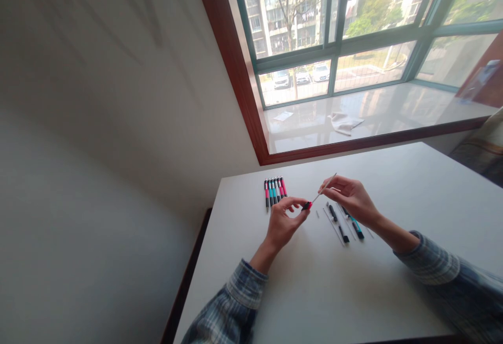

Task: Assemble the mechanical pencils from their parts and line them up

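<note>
Daylight comes through the window (333,66) beyond my hands and falls across the white table (236,228) beneath them. Between my fingertips is a short pink-and-black pen part (306,206): the thumb and fingers of my left hand (282,223) are closed on it, low over the table, its pink end turned towards my other hand, presumably so that the two pieces face each other. My right hand (351,197) pinches a thin rod (325,187) high along its length, probably because that leaves the lower end free; it slants down to the pink end, though I cannot tell whether it has entered or only meets it. Just below the meeting point lies a tiny pale piece (318,214). Beneath my right hand, dark pen parts (343,235), a teal barrel (357,227) and more slender rods (333,224) lie roughly side by side, spaced, I would say, for easy picking up. Beyond my left hand, whole pens (271,192) stand in a neat row, well apart from the loose pieces, which seems to prevent mixing.
</note>
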{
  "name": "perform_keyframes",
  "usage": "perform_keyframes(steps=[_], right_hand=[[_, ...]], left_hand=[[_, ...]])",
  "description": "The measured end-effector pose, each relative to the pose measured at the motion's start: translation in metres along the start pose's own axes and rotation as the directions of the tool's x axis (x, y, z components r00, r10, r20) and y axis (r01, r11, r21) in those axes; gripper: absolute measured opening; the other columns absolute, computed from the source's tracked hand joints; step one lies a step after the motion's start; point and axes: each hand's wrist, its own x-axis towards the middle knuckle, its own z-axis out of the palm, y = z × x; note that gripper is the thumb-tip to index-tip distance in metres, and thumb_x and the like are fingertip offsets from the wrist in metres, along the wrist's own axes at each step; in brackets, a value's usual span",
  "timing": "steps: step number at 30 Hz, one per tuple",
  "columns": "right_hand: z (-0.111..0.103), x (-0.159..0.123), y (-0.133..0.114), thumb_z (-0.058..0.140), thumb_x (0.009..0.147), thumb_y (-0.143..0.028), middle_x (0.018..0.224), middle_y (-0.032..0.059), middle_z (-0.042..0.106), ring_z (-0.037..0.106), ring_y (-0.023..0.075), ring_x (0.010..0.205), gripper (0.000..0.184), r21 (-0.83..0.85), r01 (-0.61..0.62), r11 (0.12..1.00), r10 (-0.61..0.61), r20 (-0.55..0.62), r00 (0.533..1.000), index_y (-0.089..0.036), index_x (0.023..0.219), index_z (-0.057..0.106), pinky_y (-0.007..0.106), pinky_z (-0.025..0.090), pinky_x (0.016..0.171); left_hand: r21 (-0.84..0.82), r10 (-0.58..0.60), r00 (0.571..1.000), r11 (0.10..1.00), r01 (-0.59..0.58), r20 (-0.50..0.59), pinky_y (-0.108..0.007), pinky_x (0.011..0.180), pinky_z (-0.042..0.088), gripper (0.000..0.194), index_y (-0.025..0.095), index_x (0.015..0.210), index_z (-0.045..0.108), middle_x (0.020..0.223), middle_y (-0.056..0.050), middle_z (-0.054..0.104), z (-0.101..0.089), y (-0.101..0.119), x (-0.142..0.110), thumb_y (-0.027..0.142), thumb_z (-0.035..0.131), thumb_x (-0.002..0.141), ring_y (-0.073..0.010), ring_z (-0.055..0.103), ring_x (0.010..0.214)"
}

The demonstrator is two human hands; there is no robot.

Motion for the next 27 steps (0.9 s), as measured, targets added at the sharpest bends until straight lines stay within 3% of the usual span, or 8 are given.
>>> perform_keyframes(steps=[4,7,9,12,15,18,23,27], right_hand=[[0.001,0.001,0.000,0.075,0.089,-0.047,0.099,0.0081,0.076,0.071,0.0240,0.097,0.027,-0.102,0.004,0.995,0.010,0.129,0.992,-0.020,0.092,0.075,0.036,0.059,0.085],[-0.006,0.003,0.002,0.074,0.090,-0.049,0.106,0.0087,0.077,0.070,0.0259,0.098,0.032,-0.288,0.046,0.956,0.006,0.177,0.984,-0.023,0.108,0.076,0.041,0.058,0.088],[-0.013,0.006,0.006,0.073,0.092,-0.048,0.107,0.0078,0.078,0.069,0.0269,0.097,0.031,-0.463,0.108,0.880,-0.027,0.178,0.984,-0.027,0.113,0.076,0.044,0.056,0.088],[-0.022,0.007,0.016,0.069,0.095,-0.041,0.101,0.0066,0.078,0.066,0.0280,0.097,0.017,-0.633,0.228,0.740,-0.047,0.289,0.956,-0.029,0.100,0.080,0.044,0.054,0.087],[-0.022,0.004,0.024,0.069,0.096,-0.035,0.098,0.0055,0.077,0.064,0.0270,0.096,0.012,-0.661,0.301,0.688,0.009,0.423,0.906,-0.030,0.096,0.081,0.041,0.053,0.085],[-0.016,0.001,0.028,0.069,0.096,-0.033,0.097,0.0046,0.077,0.063,0.0258,0.095,0.012,-0.663,0.332,0.671,0.046,0.484,0.874,-0.031,0.094,0.081,0.039,0.052,0.085],[-0.009,0.000,0.027,0.066,0.098,-0.027,0.093,0.0046,0.077,0.061,0.0255,0.095,0.016,-0.661,0.329,0.675,0.054,0.489,0.871,-0.028,0.089,0.079,0.038,0.050,0.087],[-0.009,0.001,0.023,0.061,0.100,-0.030,0.093,0.0063,0.076,0.062,0.0263,0.094,0.017,-0.630,0.316,0.709,0.000,0.448,0.894,-0.026,0.091,0.075,0.039,0.051,0.082]], left_hand=[[-0.037,-0.014,1.000,0.999,0.015,0.009,-0.030,0.075,0.048,0.015,0.023,0.095,0.081,0.092,-0.004,0.079,0.001,-0.002,0.001,0.030,0.080,0.082,-0.0182,0.064,0.082],[-0.154,-0.071,0.997,0.985,0.073,0.014,-0.030,0.074,0.049,0.018,0.020,0.094,0.081,0.092,-0.006,0.078,0.002,-0.005,0.002,0.033,0.081,0.081,-0.0180,0.065,0.081],[-0.287,-0.129,0.992,0.950,0.127,0.012,-0.031,0.074,0.051,0.022,0.018,0.093,0.080,0.091,-0.007,0.078,0.001,-0.008,0.004,0.034,0.083,0.079,-0.0183,0.067,0.081],[-0.464,-0.200,0.979,0.871,0.164,-0.029,-0.031,0.080,0.054,0.027,0.018,0.093,0.078,0.090,-0.006,0.077,-0.001,-0.010,0.007,0.033,0.088,0.074,-0.0182,0.068,0.083],[-0.495,-0.211,0.976,0.854,0.161,-0.047,-0.031,0.081,0.055,0.027,0.018,0.092,0.078,0.091,-0.006,0.076,-0.001,-0.008,0.009,0.032,0.089,0.072,-0.0181,0.069,0.084],[-0.455,-0.187,0.982,0.876,0.159,-0.016,-0.031,0.078,0.056,0.026,0.017,0.090,0.078,0.089,-0.007,0.075,0.000,-0.005,0.009,0.034,0.088,0.073,-0.0191,0.069,0.083],[-0.475,-0.221,0.975,0.861,0.182,-0.028,-0.032,0.080,0.056,0.026,0.017,0.092,0.078,0.094,-0.007,0.077,0.002,-0.002,0.008,0.033,0.088,0.074,-0.0195,0.070,0.084],[-0.306,-0.194,0.979,0.937,0.167,-0.059,-0.032,0.076,0.055,0.024,0.017,0.094,0.079,0.093,-0.008,0.078,0.001,-0.003,0.007,0.033,0.084,0.076,-0.0197,0.069,0.084]])
